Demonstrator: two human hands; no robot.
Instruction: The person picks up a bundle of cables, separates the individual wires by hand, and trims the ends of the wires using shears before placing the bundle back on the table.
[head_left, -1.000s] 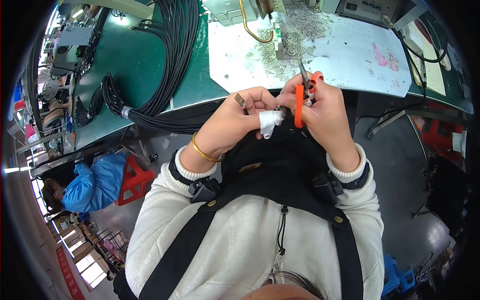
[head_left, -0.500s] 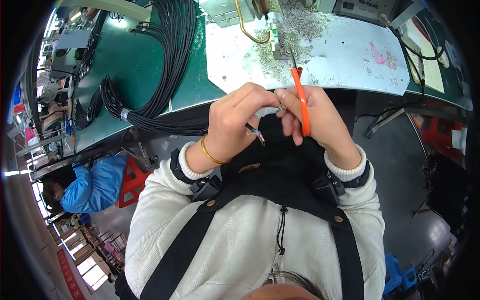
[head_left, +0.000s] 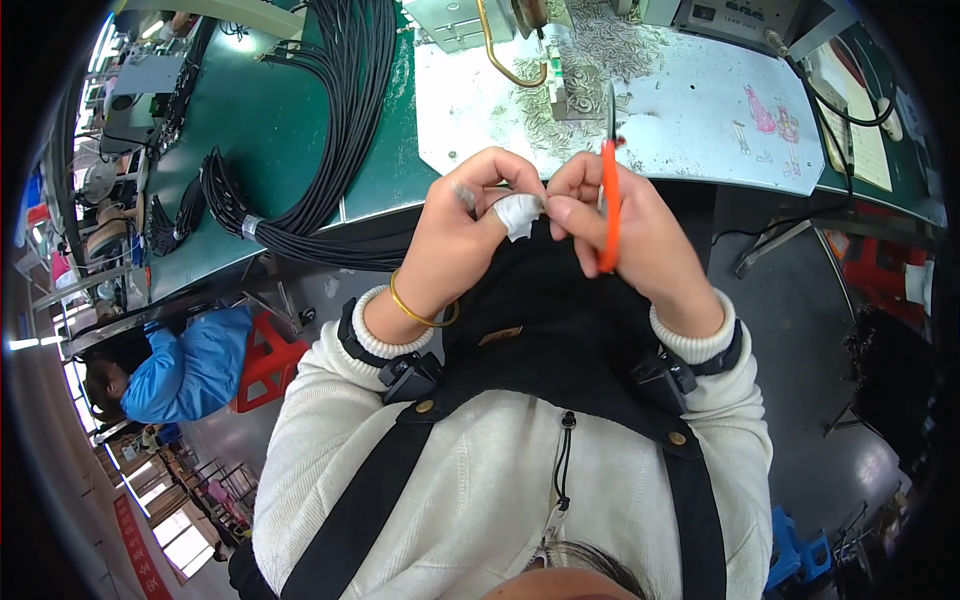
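At the centre of the frame, both hands meet: the left hand pinches a small white piece, the right hand grips orange scissors. Seemingly mid-trim; next needs careful blade alignment above the tabletop.

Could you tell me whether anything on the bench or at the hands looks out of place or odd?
Two things stand out. Small metal scraps lie scattered loose across the white mat. A finger of the left hand is wrapped in white tape, close to the orange-handled scissors held in the right hand.
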